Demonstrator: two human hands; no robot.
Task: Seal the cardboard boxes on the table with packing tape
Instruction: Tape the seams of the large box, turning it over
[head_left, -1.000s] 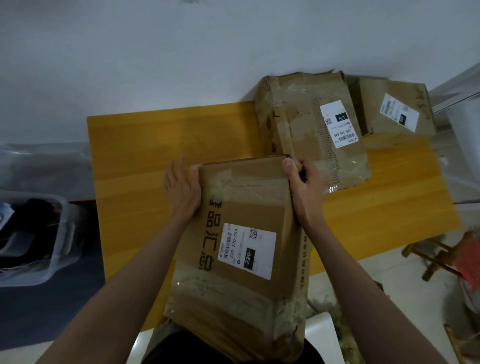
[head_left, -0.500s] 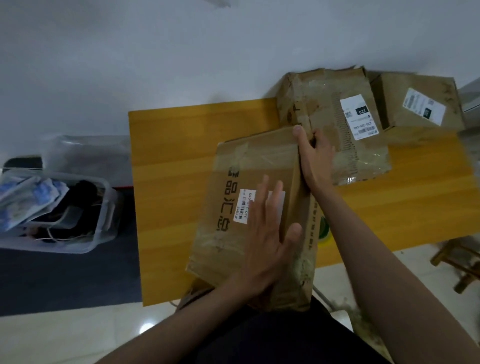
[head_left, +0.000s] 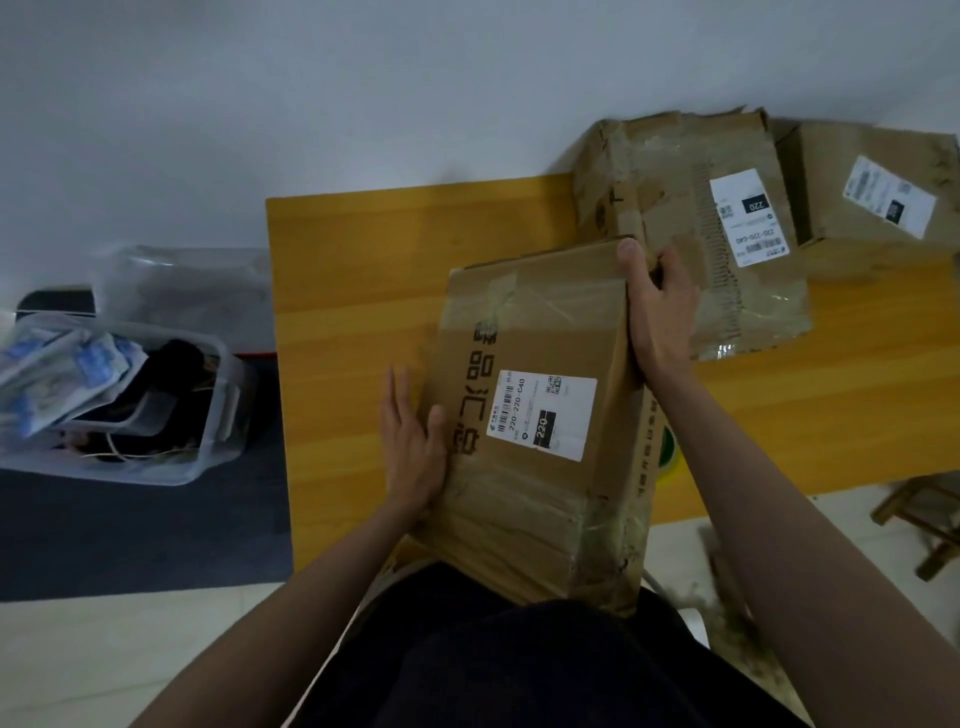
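Note:
A large cardboard box (head_left: 540, 332) with a white shipping label and old tape lies on the yellow table (head_left: 353, 291), its near end overhanging toward my lap. My right hand (head_left: 657, 317) grips the box's far right corner, thumb on top. My left hand (head_left: 413, 441) presses flat against the box's left side, thumb on the top face. Two more worn cardboard boxes sit at the back right: one (head_left: 685, 208) just behind my right hand, another (head_left: 878, 192) at the frame's edge. A green and yellow tape roll (head_left: 667, 457) peeks out from behind the box's right side.
A clear plastic bin (head_left: 156, 415) full of packets and dark items stands on a dark mat left of the table. Another clear container (head_left: 192, 286) is behind it. A wooden stool (head_left: 924, 519) stands on the floor at right. A white wall runs behind the table.
My left hand has slid off the top of the box to its left side. The box has shifted slightly; my right hand keeps its grip on the far corner.

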